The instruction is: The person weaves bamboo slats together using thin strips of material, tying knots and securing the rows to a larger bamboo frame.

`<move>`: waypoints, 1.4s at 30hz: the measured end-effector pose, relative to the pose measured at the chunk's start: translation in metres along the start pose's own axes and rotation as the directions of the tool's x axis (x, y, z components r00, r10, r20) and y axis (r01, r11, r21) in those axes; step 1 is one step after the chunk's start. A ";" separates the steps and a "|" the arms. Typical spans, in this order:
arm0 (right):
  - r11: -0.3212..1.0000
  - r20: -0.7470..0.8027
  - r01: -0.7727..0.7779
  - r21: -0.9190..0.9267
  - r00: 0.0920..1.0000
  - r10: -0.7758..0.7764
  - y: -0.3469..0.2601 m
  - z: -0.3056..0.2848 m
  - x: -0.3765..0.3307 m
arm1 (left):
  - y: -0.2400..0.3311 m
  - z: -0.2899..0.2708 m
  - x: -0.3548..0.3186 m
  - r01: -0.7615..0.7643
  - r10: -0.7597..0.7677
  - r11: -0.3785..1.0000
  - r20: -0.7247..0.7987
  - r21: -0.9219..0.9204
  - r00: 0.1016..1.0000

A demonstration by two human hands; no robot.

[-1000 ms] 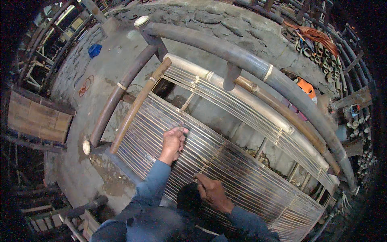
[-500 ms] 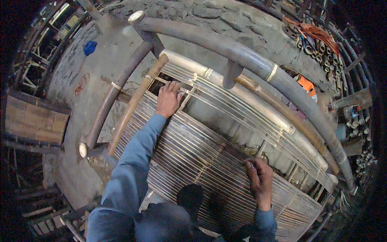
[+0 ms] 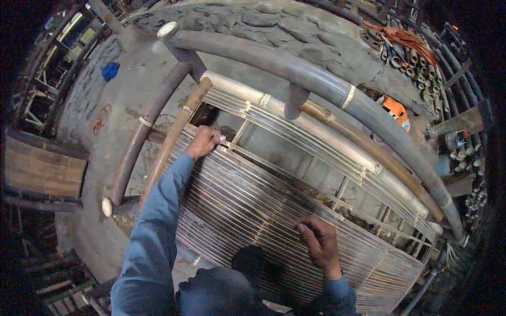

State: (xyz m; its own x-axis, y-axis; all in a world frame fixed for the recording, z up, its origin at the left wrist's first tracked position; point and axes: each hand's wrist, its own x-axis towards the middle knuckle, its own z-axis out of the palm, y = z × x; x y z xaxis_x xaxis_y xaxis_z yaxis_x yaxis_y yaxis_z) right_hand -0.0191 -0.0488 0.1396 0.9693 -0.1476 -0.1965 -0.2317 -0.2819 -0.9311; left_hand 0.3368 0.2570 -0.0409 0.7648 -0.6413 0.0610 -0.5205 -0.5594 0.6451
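Left hand [image 3: 204, 141] extended on a blue-sleeved arm to the far left corner of the slat panel [image 3: 253, 205]; fingers curled over the panel's top edge, gripping it just beside the light bamboo pole [image 3: 171, 141]. Right hand [image 3: 320, 243] lower down, near the panel's bottom edge and right of its middle; fingers bent and pressed onto the slats, thumb out to the left. Could not tell whether a single slat was pinched or the hand only lay on top.

Panel: many thin pale strips laid side by side, crossed by a few binding lines, lying tilted on a bamboo frame [image 3: 337, 152]. Frame's far section covered by a narrower band of the same strips, with an open gap between the two showing cross bars below.

Thick dark pole [image 3: 316, 79] curved along beyond the frame's far edge, bound with a pale wrap near its middle. Second dark pole [image 3: 139, 137] off the frame's left edge, pale cut end toward the near side.

Blue cloth [image 3: 109, 70] on the concrete floor, well apart to the left. Orange object [image 3: 395, 109] beyond the thick pole, right. Stack of cut bamboo tubes [image 3: 416, 58] at the far right. Wooden board [image 3: 42, 168] at the far left.
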 end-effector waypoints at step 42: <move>0.994 0.222 0.078 -0.075 0.973 -0.060 0.129 0.182 0.313 | 0.013 0.011 0.037 0.292 -0.318 0.948 0.311 0.130 0.896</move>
State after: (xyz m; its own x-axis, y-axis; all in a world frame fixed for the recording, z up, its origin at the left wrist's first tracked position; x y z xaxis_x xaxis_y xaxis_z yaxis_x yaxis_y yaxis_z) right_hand 0.2693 0.0413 -0.0984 0.9755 0.0837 -0.2035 -0.1604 -0.3625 -0.9181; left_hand 0.3539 0.2201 -0.0391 0.7328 -0.5595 -0.3872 -0.3194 -0.7853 0.5303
